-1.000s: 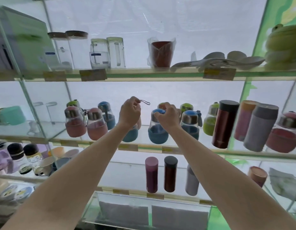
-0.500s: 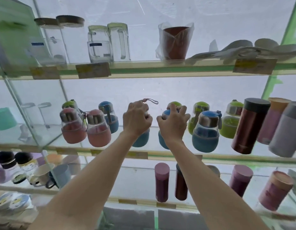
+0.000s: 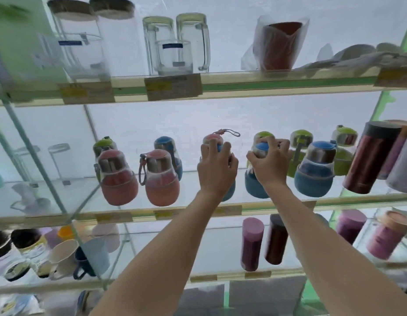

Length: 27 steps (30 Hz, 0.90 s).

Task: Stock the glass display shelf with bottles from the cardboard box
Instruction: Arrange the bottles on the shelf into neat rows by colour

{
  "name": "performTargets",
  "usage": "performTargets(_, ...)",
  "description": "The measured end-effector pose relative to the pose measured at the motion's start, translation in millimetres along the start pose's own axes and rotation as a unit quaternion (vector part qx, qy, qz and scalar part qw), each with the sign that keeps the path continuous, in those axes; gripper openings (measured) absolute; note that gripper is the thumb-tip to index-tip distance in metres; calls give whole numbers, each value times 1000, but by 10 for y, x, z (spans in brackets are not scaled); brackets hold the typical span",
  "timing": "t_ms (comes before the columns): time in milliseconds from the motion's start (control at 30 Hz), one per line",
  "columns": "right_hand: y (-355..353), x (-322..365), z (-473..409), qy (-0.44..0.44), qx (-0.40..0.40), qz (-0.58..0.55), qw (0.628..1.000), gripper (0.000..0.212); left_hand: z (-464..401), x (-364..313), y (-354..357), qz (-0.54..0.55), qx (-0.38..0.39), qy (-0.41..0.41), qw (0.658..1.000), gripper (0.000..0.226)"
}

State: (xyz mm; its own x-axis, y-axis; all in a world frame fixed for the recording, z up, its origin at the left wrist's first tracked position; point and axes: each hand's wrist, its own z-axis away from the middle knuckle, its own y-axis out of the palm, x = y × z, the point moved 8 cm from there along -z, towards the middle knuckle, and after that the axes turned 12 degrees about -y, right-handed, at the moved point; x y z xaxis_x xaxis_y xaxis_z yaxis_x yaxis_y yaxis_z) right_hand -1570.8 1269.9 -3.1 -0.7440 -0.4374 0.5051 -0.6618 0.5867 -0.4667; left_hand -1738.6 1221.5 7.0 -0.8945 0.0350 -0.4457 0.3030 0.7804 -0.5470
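Bright, flat light pours from behind the glass display shelf (image 3: 220, 87), its white backing washing out to an even glow, so the arms reaching up in front of it read slightly dim. Shadows are faint. Jars above the shelf edge and cups below it are smeared by motion blur (worst toward the left). Wide-angle distortion bends the shelf lines outward at the frame borders.

Middle glass shelf (image 3: 277, 202): two pink-sleeved bottles (image 3: 162, 179) at left, blue-sleeved bottles (image 3: 315, 172) centre-right, green-capped bottles (image 3: 301, 136) far behind, maroon flask (image 3: 368, 158) right.
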Motion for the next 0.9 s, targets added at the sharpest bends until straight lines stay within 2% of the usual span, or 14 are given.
performTargets(167, -155, 95, 46, 34, 86, 126, 988, 52, -14, -5, -35, 18, 67, 6, 998, 22)
performTargets(267, -308, 272, 88, -2, 67, 201, 977, 48, -46, 19, -68, 56, 119, 17, 991, 29)
performTargets(500, -308, 614, 175, -55, 23, 291, 955, 41, -150, 134, -283, 118, 120, 33, 985, 29)
performTargets(567, -314, 650, 188, -56, 11, 271, 961, 36, -185, 151, -359, 111, 134, 47, 984, 36)
performTargets(700, -162, 869, 161, -96, 34, 110, 989, 31, -277, 196, -594, 96, 131, 63, 985, 33)
performTargets(900, 58, 1625, 225, -179, 32, -37, 983, 26, -508, 424, -1022, 54, 128, 45, 989, 26)
